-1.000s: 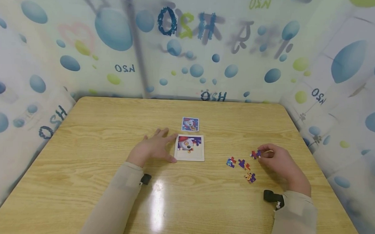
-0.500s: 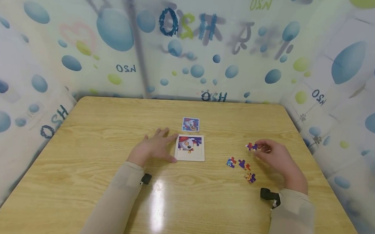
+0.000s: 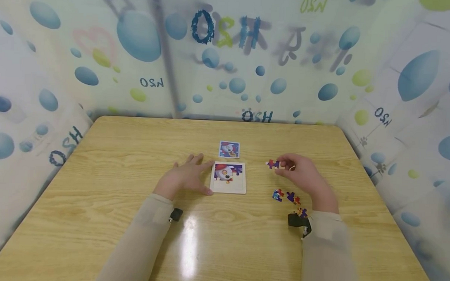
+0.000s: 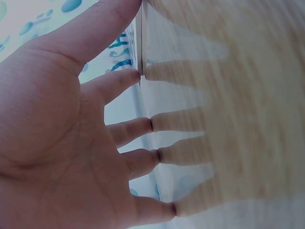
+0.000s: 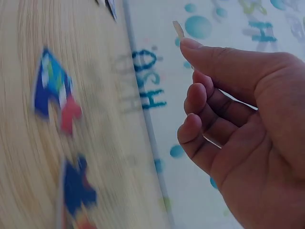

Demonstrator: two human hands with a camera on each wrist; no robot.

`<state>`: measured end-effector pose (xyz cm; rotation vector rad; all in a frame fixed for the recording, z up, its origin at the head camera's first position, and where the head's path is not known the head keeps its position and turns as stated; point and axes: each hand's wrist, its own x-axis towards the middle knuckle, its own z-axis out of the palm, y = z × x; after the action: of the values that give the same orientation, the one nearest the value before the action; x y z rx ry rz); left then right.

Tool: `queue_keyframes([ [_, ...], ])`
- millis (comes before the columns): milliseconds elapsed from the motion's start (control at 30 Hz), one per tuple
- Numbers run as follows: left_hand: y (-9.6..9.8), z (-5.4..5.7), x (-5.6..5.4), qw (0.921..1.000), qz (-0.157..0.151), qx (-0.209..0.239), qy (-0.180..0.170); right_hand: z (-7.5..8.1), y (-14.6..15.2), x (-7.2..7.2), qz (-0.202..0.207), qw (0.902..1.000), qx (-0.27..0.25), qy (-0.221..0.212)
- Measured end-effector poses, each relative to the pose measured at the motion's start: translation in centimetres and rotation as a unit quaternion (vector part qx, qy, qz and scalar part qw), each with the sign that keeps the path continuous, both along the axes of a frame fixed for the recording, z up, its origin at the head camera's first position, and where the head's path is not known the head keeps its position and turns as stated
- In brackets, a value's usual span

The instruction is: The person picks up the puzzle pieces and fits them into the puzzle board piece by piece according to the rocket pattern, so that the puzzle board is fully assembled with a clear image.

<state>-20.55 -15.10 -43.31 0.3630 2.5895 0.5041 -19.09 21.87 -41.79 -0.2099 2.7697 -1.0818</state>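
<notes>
My right hand (image 3: 302, 174) pinches a red and purple jigsaw piece (image 3: 272, 163) between thumb and fingers, held above the table to the right of the puzzle tray. In the right wrist view that held piece (image 5: 178, 29) shows only as a thin edge past the thumb. The square white-rimmed puzzle tray (image 3: 227, 190) is partly filled along its upper part with a white-faced figure in a red hat; its lower part shows bare. My left hand (image 3: 184, 178) lies with fingers spread on the table, thumb and forefinger touching the tray's left edge. In the left wrist view its fingertips (image 4: 152, 156) meet the tabletop.
A small picture card (image 3: 229, 149) lies just behind the tray. Loose jigsaw pieces lie right of the tray: a blue and red one (image 3: 277, 195), a purple and orange one (image 3: 293, 197), and a yellow and purple one (image 3: 301, 212) partly behind the wrist camera. Patterned curtains border the table (image 3: 135, 145).
My right hand has lifted the jigsaw piece from the right side of the table and carried it left and slightly away from me, towards the tray. The left hand stays in place.
</notes>
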Motion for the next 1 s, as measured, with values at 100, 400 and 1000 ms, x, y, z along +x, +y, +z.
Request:
queue_keyframes([
  [100, 0.0, 0.0, 0.0, 1.0000, -0.003, -0.004, 0.004, -0.3, -2.2, -0.8, 0.014, 0.9998, -0.011, -0.010],
  [400, 0.3, 0.1, -0.1, 0.9999, -0.008, -0.007, 0.004, -2.2, -7.6, -1.9, 0.076, 0.9958, -0.038, -0.033],
  [1000, 0.1, 0.3, 0.2, 1.0000, -0.003, -0.002, 0.001, -3.5, -9.1, -2.0, 0.090, 0.9930, -0.015, -0.076],
])
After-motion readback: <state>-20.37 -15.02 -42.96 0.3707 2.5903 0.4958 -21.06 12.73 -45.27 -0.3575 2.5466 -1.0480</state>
